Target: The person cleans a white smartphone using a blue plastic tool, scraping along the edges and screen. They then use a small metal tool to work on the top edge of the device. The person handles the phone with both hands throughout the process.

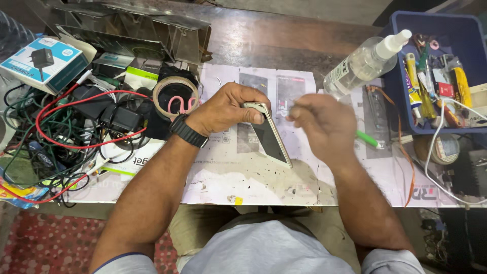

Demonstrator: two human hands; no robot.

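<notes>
Dark-screened, pale-edged phone (267, 133); black wristwatch (188, 131); blue bin (389, 76); red cable (76, 101); clear spray bottle (362, 64) capped white; beige tape roll (175, 96).

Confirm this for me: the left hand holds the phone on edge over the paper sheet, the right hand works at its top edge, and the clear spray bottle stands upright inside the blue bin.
One detail is wrong. In the head view the clear spray bottle lies tilted on the table, leaning against the blue bin, not upright inside it. The rest holds: the left hand holds the phone on edge over the paper sheet, and the right hand works at its top edge.

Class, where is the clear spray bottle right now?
In the head view, the spray bottle lies tilted at upper right, leaning on the blue tray, beyond the right hand.
</notes>
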